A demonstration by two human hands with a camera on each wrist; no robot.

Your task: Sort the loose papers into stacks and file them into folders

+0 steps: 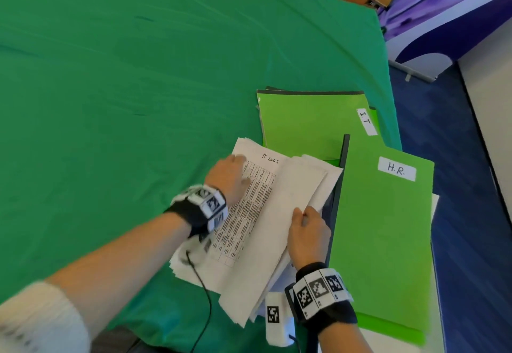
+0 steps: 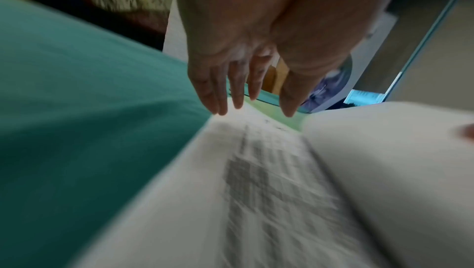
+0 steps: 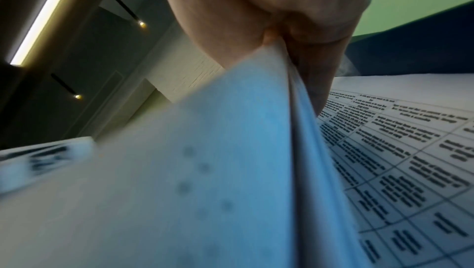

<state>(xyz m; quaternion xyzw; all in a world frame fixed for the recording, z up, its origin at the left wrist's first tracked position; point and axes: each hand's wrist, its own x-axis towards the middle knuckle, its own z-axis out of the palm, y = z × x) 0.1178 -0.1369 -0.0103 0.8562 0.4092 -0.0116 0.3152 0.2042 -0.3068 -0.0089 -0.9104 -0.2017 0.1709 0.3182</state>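
- My left hand (image 1: 231, 176) lies flat on the printed sheet headed "IT LOGS" (image 1: 257, 186), fingers straight and spread, pressing it down near its far left corner; the left wrist view shows those fingers (image 2: 218, 88) stretched out over the top edge of the page.
- My right hand (image 1: 307, 235) pinches a lifted bundle of sheets (image 1: 288, 214) by its right edge, thumb on top and the other fingers curled beneath; the right wrist view shows the paper edges (image 3: 295, 90) squeezed between thumb and fingers.
- That bundle is raised and turned over like book pages, blank backs up, above the paper stack (image 1: 199, 266) lying on the green tablecloth (image 1: 124, 89).
- Just right of the stack lies a green folder labelled "H.R." (image 1: 385, 236), partly over the table edge.
- Beyond it, touching the far end of the papers, lies a green folder labelled "I.T" (image 1: 310, 122), with further folders under it.
- Both wrists wear black bands with square-patterned markers.
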